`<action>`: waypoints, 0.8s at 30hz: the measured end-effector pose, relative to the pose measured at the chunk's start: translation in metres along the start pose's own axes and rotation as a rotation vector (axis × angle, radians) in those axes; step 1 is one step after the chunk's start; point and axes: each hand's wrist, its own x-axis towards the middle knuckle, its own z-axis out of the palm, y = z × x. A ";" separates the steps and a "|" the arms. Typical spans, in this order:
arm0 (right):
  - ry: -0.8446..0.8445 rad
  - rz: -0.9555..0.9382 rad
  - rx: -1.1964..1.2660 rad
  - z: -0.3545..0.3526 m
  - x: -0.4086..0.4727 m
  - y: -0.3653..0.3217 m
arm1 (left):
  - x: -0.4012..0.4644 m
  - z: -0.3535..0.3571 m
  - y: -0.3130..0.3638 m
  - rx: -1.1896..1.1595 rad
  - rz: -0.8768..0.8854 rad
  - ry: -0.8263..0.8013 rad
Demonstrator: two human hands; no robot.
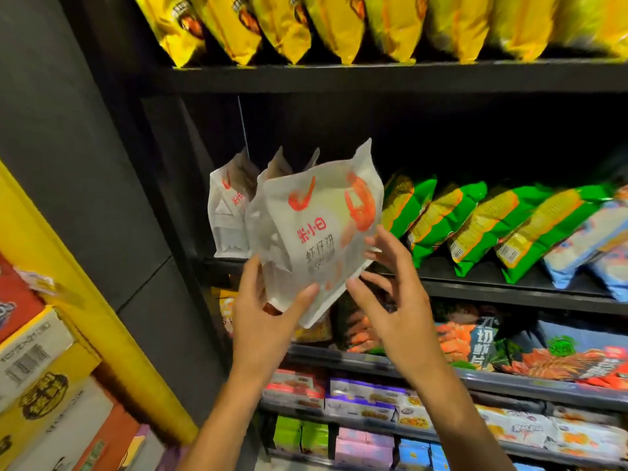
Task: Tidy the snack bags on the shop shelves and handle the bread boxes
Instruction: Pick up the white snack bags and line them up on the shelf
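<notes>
Head view, dark shop shelving. At centre, a white shrimp-cracker bag (316,232) with red prawn print and red and grey lettering, held tilted, its top corner leaning toward 1 o'clock, in front of the middle shelf (475,287) edge.

Left hand (268,314) at 7 o'clock of the bag: thumb curled up onto the front face near the lower edge, fingers behind the pack – holding it by the bottom left corner.

Right hand (397,300) at 5 o'clock of the bag: fingers spread and relaxed, wide, fingertips just beside the bag's lower right edge; cannot tell whether they touch it. Nothing gripped in this hand.

Behind the held bag, toward 10 o'clock, more white bags of the same kind (231,212) stand upright on the middle shelf at its left end.

To 3 o'clock on the same shelf, a row of green and yellow snack bags (475,226) leaning right, then pale blue bags (584,246) at the far right edge.

Top shelf, 12 o'clock: row of yellow snack bags (339,25).

Lower shelves, 4 to 6 o'clock: dark prawn-print packs (482,338), then small boxed items in mixed colours (367,399).

At 8 o'clock, stacked cartons (37,355) beside a yellow panel (112,334)
</notes>
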 end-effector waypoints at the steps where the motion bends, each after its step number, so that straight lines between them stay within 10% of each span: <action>1: -0.056 0.005 0.009 0.004 0.004 -0.003 | 0.001 0.008 0.001 0.030 0.038 0.011; 24: -0.082 0.018 -0.330 0.022 0.089 0.109 | 0.058 0.053 -0.100 0.412 0.080 -0.519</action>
